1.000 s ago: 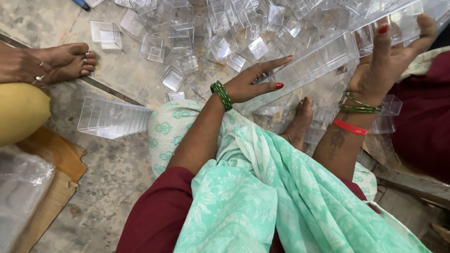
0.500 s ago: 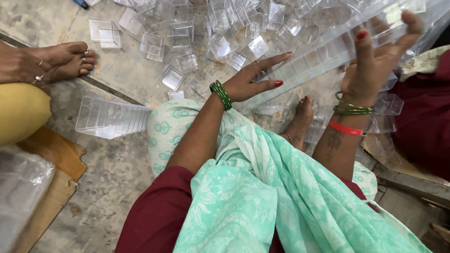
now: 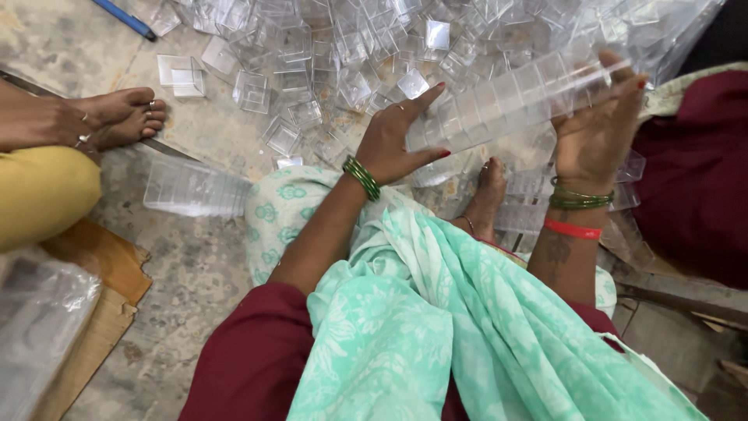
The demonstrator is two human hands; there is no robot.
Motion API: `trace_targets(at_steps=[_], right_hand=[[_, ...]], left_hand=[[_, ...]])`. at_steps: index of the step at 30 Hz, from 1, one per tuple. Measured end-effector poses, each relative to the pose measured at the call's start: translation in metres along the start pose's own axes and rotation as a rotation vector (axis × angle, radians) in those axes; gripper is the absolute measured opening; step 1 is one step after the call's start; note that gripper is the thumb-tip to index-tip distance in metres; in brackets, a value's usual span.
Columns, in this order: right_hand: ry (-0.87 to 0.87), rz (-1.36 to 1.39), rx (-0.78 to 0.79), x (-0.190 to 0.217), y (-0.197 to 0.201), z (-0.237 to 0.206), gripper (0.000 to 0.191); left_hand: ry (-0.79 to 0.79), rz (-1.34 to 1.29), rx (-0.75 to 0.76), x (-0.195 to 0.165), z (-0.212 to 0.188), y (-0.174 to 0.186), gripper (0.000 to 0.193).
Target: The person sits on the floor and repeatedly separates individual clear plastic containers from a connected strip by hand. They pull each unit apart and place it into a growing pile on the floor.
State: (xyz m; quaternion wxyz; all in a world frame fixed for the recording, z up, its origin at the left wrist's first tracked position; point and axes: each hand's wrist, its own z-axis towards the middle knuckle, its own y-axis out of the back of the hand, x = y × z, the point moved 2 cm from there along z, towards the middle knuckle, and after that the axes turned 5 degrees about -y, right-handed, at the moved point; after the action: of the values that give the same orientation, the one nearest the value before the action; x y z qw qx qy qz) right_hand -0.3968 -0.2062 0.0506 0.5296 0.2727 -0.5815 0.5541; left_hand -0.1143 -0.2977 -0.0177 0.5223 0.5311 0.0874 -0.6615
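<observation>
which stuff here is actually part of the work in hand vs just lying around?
In hand:
- long stack of clear boxes, held between left hand and right hand
- heap of loose clear boxes
- finished stack on the floor

Lying about:
- blue pen
- cardboard

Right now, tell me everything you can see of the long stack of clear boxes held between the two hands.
The stack of clear boxes is a long row of small, square, see-through plastic-looking containers nested one into the next. It lies tilted, its right end higher, above a loose pile of the same boxes on the stone floor. The left hand presses its lower end; the right hand wraps its upper end. Its contents cannot be made out.
</observation>
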Motion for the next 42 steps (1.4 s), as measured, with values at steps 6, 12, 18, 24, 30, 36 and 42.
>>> trace_targets(at_steps=[6,12,18,24,30,36,42], right_hand=[[-0.005,0.131,-0.078,0.012,0.013,-0.025,0.046],[-0.105,0.237,-0.018,-0.007,0.011,-0.042,0.044],[-0.209,0.246,0.005,-0.034,0.002,-0.050,0.045],[-0.245,0.220,-0.109,-0.036,0.010,-0.056,0.050],[-0.277,0.237,-0.180,-0.043,0.019,-0.060,0.047],[-0.216,0.160,-0.122,-0.041,0.011,-0.063,0.048],[-0.201,0.446,0.026,-0.032,0.003,-0.062,0.057]], left_hand=[[-0.211,0.397,-0.164,-0.051,-0.033,-0.013,0.094],[-0.158,0.471,-0.187,-0.068,-0.074,-0.010,0.093],[-0.032,0.384,-0.219,-0.057,-0.108,0.005,0.106],[0.112,0.396,-0.170,-0.045,-0.133,0.027,0.114],[0.089,0.428,-0.087,-0.037,-0.148,0.039,0.091],[0.093,0.412,-0.095,-0.032,-0.144,0.036,0.070],[0.151,0.272,-0.232,-0.022,-0.130,0.040,0.070]])
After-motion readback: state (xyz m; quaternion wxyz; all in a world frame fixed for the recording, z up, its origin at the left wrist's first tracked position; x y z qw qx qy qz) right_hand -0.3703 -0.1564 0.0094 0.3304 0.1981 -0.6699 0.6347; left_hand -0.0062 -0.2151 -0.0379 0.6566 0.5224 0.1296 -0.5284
